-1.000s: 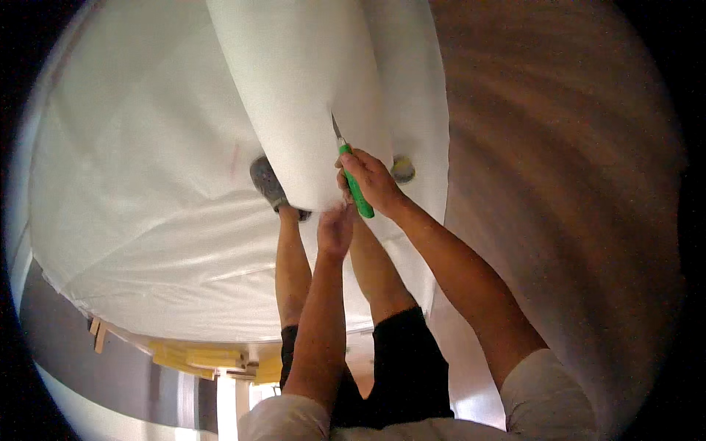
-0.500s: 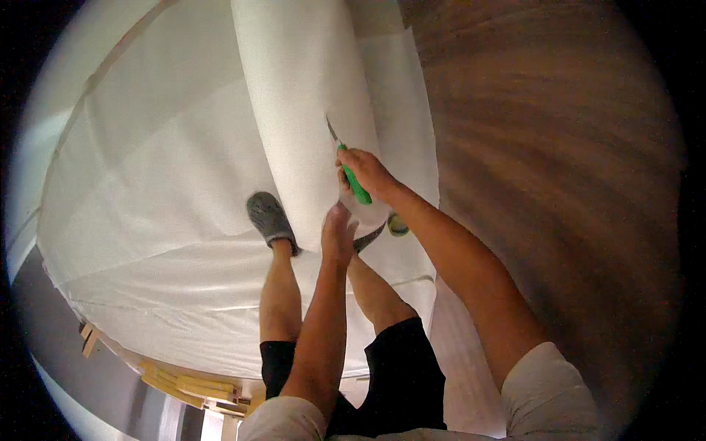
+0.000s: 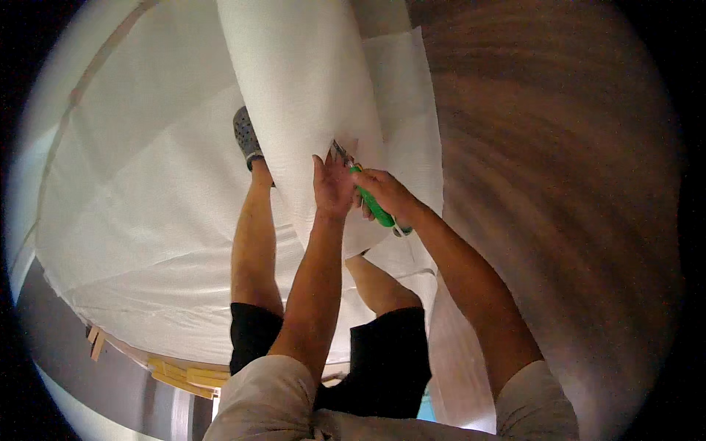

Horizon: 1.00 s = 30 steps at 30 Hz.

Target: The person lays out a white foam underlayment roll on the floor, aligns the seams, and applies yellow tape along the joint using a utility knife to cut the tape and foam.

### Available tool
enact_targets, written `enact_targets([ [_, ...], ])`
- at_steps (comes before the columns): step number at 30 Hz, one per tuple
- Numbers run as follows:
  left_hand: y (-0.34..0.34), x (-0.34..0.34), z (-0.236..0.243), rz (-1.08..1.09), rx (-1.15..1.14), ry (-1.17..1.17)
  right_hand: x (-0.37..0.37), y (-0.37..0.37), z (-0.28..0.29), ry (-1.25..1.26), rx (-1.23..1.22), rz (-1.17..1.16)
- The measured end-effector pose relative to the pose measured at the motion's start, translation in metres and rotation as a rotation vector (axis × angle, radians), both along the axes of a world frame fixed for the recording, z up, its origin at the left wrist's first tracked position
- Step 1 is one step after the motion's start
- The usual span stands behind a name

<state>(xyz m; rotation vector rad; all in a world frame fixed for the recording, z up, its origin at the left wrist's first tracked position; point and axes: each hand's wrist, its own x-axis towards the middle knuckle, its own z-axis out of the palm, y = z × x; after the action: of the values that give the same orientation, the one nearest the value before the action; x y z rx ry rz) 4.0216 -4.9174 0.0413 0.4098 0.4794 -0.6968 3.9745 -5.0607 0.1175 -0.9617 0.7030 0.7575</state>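
Note:
My right hand (image 3: 384, 192) is closed round the green handle of a cutting tool (image 3: 376, 209). Its narrow metal end points up and left, over the white sheet material, but its exact kind is hard to make out. Just left of it, my left hand (image 3: 334, 185) lies with the palm showing and the thumb spread away. Its fingers stretch forward next to the metal end and are partly hidden there. Both hands are at the near part of a long roll or fold of white sheet (image 3: 294, 66), which runs away from me between my legs.
More white sheet (image 3: 147, 169) spreads over the floor to the left. Brown wood-look flooring (image 3: 551, 147) lies to the right. My grey clog (image 3: 248, 134) stands on the sheet left of the roll. Yellowish wooden pieces (image 3: 184, 376) lie at the lower left.
My left hand has moved forward and its palm now shows beside the tool's metal end. The tool has come slightly nearer and to the right. My left foot has stepped forward.

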Motion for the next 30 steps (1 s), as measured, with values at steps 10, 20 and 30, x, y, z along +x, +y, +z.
enact_targets([
  [10, 0.091, -0.183, -0.006, -0.184, -0.117, 0.238, -0.166, 0.088, -0.037, 0.106, -0.059, -0.141],
  [20, 0.179, -0.387, -0.047, -0.009, -0.143, 0.362, -0.252, 0.143, -0.103, -0.015, -0.074, -0.228],
  [30, 0.109, -0.274, -0.100, 0.104, -0.117, 0.149, -0.183, 0.107, -0.162, -0.097, -0.011, -0.355],
])
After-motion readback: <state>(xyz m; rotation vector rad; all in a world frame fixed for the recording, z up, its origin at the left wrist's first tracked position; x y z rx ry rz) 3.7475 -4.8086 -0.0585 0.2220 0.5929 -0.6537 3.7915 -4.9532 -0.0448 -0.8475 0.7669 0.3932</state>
